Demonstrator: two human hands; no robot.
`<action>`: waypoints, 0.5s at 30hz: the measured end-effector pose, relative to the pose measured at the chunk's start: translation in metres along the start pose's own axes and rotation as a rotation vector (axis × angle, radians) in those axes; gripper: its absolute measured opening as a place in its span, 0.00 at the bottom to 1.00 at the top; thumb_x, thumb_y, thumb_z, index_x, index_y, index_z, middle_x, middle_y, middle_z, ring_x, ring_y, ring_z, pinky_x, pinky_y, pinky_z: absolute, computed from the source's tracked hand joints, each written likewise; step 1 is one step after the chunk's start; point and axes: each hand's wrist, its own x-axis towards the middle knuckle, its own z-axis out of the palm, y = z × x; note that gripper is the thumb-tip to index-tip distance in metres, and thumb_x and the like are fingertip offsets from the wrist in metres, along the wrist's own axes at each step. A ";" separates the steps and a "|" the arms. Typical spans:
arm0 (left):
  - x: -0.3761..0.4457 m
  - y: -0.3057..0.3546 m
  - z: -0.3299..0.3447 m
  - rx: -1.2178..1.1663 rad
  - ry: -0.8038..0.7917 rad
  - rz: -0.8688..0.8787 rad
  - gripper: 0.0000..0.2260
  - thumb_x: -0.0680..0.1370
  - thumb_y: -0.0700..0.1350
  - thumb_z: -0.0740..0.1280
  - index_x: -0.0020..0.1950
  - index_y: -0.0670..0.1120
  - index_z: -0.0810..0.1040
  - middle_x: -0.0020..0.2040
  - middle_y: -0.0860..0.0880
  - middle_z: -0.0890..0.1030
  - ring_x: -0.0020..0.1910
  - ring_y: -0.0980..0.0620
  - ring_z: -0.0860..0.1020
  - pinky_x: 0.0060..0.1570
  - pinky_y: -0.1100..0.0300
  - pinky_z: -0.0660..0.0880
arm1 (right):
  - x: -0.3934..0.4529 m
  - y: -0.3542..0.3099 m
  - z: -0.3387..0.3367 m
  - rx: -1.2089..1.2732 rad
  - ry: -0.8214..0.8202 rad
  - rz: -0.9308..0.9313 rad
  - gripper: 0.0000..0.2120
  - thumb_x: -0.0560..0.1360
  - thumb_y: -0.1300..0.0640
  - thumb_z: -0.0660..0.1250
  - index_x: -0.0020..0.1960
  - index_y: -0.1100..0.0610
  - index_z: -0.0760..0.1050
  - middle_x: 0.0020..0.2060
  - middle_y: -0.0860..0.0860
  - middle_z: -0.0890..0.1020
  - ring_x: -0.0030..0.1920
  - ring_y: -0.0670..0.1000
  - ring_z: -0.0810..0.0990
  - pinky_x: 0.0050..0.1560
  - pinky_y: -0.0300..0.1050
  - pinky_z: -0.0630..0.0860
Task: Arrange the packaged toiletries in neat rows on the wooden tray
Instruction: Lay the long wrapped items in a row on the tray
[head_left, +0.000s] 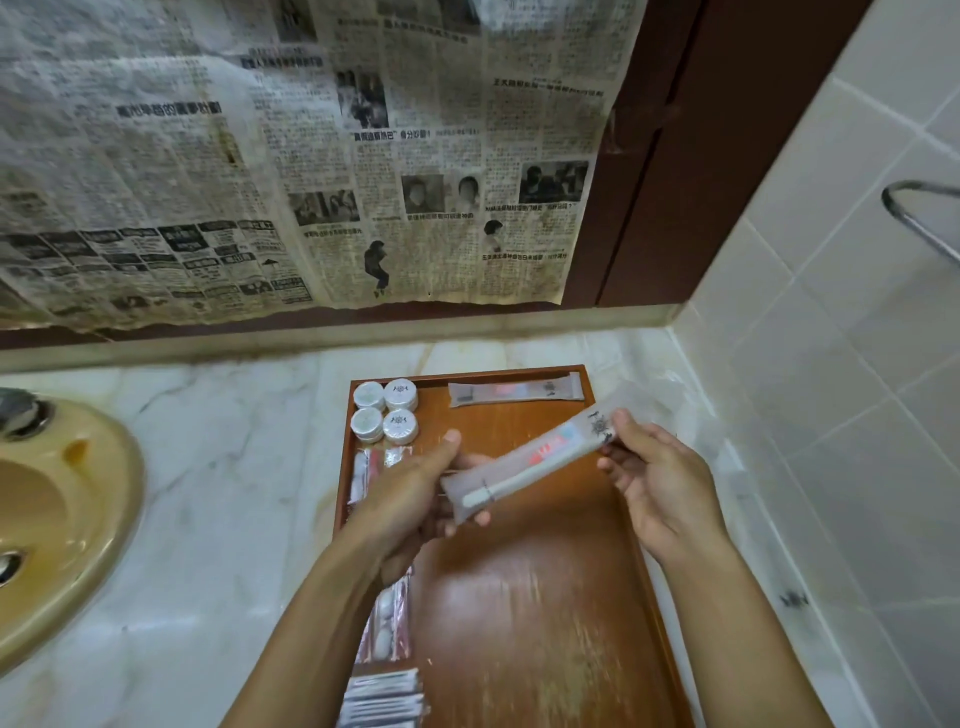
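A wooden tray (540, 597) lies on the marble counter. Above its middle I hold a long frosted toothbrush packet (535, 457) slanted, my left hand (415, 499) gripping its lower end and my right hand (654, 478) its upper end. A second toothbrush packet (514, 392) lies flat along the tray's far edge. Several round white soap packs (385, 410) sit in the far left corner. Down the left side lie small sachets (363, 473), a pink-edged packet (387, 623) and a stack of flat packets (384, 699), partly hidden by my left arm.
A beige sink basin (57, 525) with a tap sits at the left. Newspaper (291, 156) covers the wall behind. A tiled wall (841, 364) with a metal rail (919, 218) stands at the right. A clear plastic wrapper (675, 395) lies beside the tray's far right corner.
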 end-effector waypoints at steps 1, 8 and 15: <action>-0.003 -0.005 -0.002 -0.028 0.039 0.005 0.21 0.82 0.55 0.58 0.55 0.40 0.80 0.43 0.38 0.84 0.33 0.47 0.80 0.25 0.62 0.67 | 0.000 0.002 -0.002 0.022 0.008 0.004 0.05 0.75 0.62 0.68 0.45 0.64 0.77 0.39 0.57 0.80 0.35 0.47 0.78 0.31 0.37 0.77; -0.023 -0.017 -0.006 0.127 0.151 0.064 0.17 0.80 0.55 0.63 0.53 0.42 0.81 0.43 0.46 0.86 0.36 0.50 0.82 0.30 0.61 0.67 | -0.002 0.023 -0.002 0.103 0.074 0.012 0.06 0.76 0.60 0.66 0.50 0.63 0.77 0.41 0.55 0.81 0.35 0.47 0.78 0.29 0.37 0.76; -0.009 -0.023 -0.010 0.062 0.135 -0.024 0.08 0.78 0.44 0.68 0.48 0.39 0.81 0.34 0.47 0.80 0.27 0.55 0.72 0.25 0.64 0.63 | -0.003 0.039 0.009 0.067 0.100 0.016 0.05 0.77 0.60 0.65 0.50 0.62 0.77 0.42 0.56 0.82 0.39 0.49 0.79 0.31 0.38 0.76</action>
